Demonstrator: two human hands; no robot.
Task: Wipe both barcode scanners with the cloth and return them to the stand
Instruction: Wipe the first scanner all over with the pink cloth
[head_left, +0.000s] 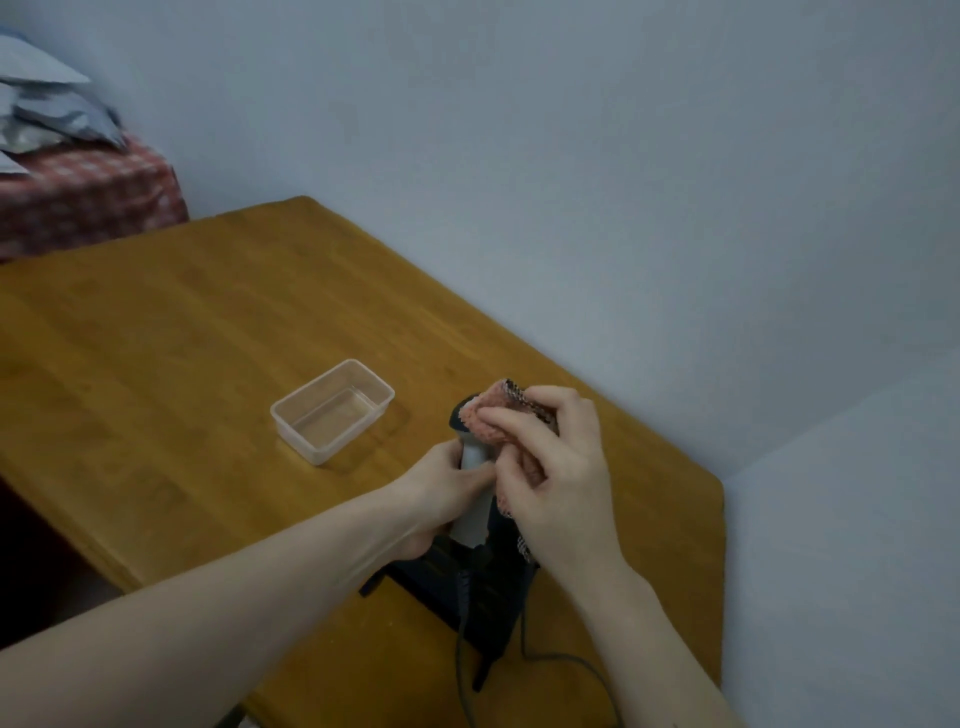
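The left hand (447, 480) wraps its fingers round the pale grey handle of a barcode scanner (471, 467), keeping the tool upright and steady so the other hand can work on it. The right hand (556, 467) pinches a pink cloth (491, 421) between thumb and fingers and presses it over the scanner's dark head, at about one o'clock from the left hand; bunching the cloth this way probably gives a padded face that follows the rounded head.

The scanner sits over a black stand (467, 582) at the table's near edge, roughly six o'clock from the hands, and I cannot tell whether its foot touches the stand. Two thin dark cables (550, 657) trail from the stand towards the person. A second scanner is not clearly visible.

The cloth looks soft and nubbly, with a darker checked part near the right palm. The scanner's handle is smooth plastic. The wooden table (208, 338) has a warm honey grain. At ten o'clock from the hands stands a clear plastic container (332, 410), rectangular with rounded corners.
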